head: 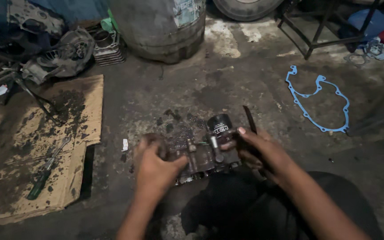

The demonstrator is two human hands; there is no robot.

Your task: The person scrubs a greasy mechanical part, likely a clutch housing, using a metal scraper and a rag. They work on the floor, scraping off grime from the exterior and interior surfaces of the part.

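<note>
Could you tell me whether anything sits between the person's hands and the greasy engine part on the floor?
Nothing visible does: the left hand and the right hand both already grip the engine part from opposite sides.

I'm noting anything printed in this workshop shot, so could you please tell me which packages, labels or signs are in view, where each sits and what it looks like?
Paper label: on the grey drum at the top centre, pale, torn, with bluish print.
Black canister: on the engine part between left hand and right hand, cylindrical, pale lettering.
Flattened cardboard: on the floor at left, brown, oil-stained.
</note>
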